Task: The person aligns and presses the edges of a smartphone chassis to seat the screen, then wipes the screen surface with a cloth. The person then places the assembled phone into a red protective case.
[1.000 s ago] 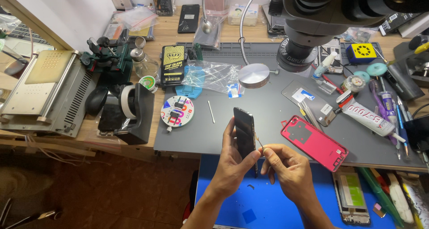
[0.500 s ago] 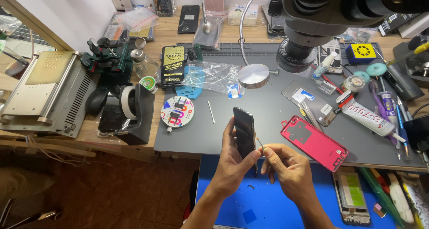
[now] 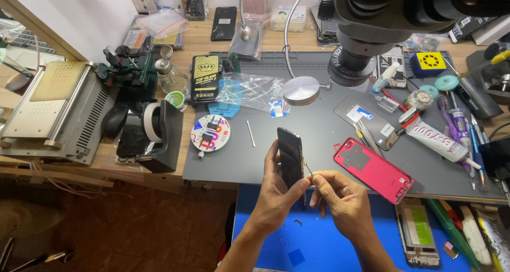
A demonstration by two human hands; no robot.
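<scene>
The left hand [image 3: 279, 190] gripped a black phone [image 3: 291, 158] and held it up on its edge, just above the near side of the table. The right hand [image 3: 340, 200] was pinched shut on a thin little tool [image 3: 308, 171], and the tip touched the side of the phone. Under both hands was a bright blue mat [image 3: 276, 240].

Past the hands lay a big grey work mat [image 3: 319, 128] on a wooden table [image 3: 212, 41]. A red phone back cover [image 3: 373, 169] lay flat on the grey mat, just to the right of the hands. Near it was a white glue tube [image 3: 430, 136] with red print, lying on its side. To the left sat a round white dish [image 3: 210, 134] with coloured parts inside. Behind that lay a crinkly clear plastic bag [image 3: 252, 91] and a black flat packet [image 3: 205, 78] with gold print, standing at a slant. A round silver disc [image 3: 300, 90] sat on a bendy arm. A big black microscope [image 3: 372, 33] hung over the far right side. A grey metal machine [image 3: 53, 110] stood at the far left of the table. A small yellow and black box [image 3: 428, 63] sat far back on the right.
</scene>
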